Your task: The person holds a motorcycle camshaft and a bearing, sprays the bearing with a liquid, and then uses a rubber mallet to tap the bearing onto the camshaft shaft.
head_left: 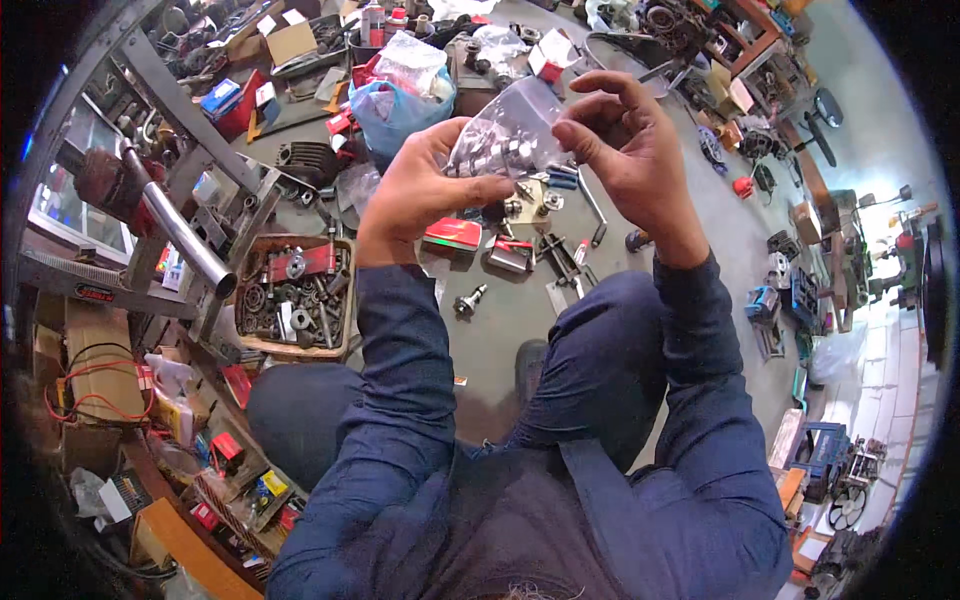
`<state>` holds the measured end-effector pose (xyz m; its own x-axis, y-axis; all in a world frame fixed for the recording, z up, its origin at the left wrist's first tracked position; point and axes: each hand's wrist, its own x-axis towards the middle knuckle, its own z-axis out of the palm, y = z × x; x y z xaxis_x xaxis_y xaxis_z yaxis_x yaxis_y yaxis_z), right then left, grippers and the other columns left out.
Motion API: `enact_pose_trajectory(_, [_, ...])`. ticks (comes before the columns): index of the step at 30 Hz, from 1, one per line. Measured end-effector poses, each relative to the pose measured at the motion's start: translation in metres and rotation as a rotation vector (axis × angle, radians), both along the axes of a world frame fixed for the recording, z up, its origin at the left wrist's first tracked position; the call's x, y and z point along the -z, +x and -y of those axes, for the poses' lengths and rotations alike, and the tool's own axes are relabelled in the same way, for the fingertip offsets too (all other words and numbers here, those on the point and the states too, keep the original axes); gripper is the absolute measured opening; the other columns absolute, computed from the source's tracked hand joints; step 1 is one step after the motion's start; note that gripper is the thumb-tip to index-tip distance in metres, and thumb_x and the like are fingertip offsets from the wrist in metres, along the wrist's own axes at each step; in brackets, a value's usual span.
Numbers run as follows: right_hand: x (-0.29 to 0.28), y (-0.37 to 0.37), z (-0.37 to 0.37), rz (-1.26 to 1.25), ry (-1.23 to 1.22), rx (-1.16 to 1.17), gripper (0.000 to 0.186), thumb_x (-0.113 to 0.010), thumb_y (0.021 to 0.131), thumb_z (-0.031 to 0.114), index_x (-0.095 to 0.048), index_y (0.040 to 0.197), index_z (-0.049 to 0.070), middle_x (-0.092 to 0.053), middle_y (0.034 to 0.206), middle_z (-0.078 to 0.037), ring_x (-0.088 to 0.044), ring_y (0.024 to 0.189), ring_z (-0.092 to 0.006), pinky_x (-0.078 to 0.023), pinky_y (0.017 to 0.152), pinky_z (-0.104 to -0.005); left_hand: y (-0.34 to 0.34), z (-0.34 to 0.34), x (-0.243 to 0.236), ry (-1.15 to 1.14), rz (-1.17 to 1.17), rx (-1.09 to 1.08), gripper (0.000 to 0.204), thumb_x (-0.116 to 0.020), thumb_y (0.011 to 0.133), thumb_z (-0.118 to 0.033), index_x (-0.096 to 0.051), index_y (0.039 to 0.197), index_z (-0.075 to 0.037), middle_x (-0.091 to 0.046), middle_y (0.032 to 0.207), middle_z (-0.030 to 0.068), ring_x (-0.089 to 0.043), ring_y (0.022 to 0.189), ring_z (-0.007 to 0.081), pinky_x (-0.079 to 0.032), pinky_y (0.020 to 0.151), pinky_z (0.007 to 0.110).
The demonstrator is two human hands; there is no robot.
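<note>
A clear plastic bag [535,108] with shiny metal parts [505,158] inside is held up in front of me. My left hand [425,185] grips its lower left side, thumb stretched across the front below the metal parts. At the bag's right edge, my right hand [635,150] has its thumb and curled fingers closed on the plastic. Beneath the hands, a red-and-white box [453,234] and a smaller red box [510,254] lie on the floor. A small metal shaft-like part [469,301] lies nearer to me, and a dark metal tool [565,262] rests to its right.
A tray [290,351] full of metal parts sits at the left, beside a metal frame with a chrome pipe [190,238]. A blue plastic bag [395,115] stands ahead. Boxes and loose parts crowd the left side; engine parts [795,285] line the right.
</note>
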<state>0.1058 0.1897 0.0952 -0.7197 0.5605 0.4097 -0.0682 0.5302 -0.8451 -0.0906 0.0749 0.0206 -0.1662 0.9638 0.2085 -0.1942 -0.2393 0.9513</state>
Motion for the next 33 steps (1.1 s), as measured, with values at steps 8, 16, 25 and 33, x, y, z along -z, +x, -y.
enact_pose_trajectory(8, [0.011,0.003,-0.025,0.084,-0.206,0.068,0.03,-0.072,0.094,0.022,-0.064,0.114,0.0,-0.07,0.094,-0.005,-0.062,0.079,-0.0088,-0.05,0.072,-0.024,0.017,-0.007,-0.004,-0.126,0.254,0.049,0.039,-0.08,0.082,-0.006,-0.064,0.117,0.002,-0.073,0.093,0.0115,-0.072,0.079,0.0173,-0.058,0.068,0.029])
enact_pose_trajectory(16, [0.011,0.004,-0.025,0.129,-0.314,0.072,0.026,-0.067,0.098,0.027,-0.067,0.1,0.001,-0.063,0.08,0.002,-0.054,0.071,-0.0053,-0.044,0.064,-0.0218,0.019,-0.01,-0.006,-0.057,0.192,0.034,0.043,-0.079,0.082,-0.008,-0.062,0.12,0.001,-0.074,0.099,0.013,-0.073,0.084,0.0187,-0.059,0.073,0.03])
enact_pose_trajectory(25, [0.016,0.002,-0.024,0.045,-0.284,0.046,0.025,-0.066,0.099,0.026,-0.066,0.101,0.002,-0.063,0.083,0.001,-0.056,0.074,-0.0049,-0.046,0.067,-0.0207,0.019,0.005,-0.023,0.059,0.08,-0.061,0.055,-0.084,0.075,-0.004,-0.06,0.123,0.002,-0.071,0.106,0.0086,-0.067,0.092,0.0118,-0.056,0.081,0.027])
enact_pose_trajectory(33, [0.03,-0.004,-0.029,-0.024,-0.436,-0.061,0.028,-0.068,0.097,0.03,-0.066,0.103,0.003,-0.065,0.086,0.002,-0.055,0.074,-0.0047,-0.045,0.069,-0.0211,0.027,0.016,-0.042,0.044,-0.459,-0.507,0.041,-0.087,0.073,-0.006,-0.063,0.105,0.0,-0.071,0.099,0.0062,-0.067,0.088,0.0094,-0.057,0.076,0.027])
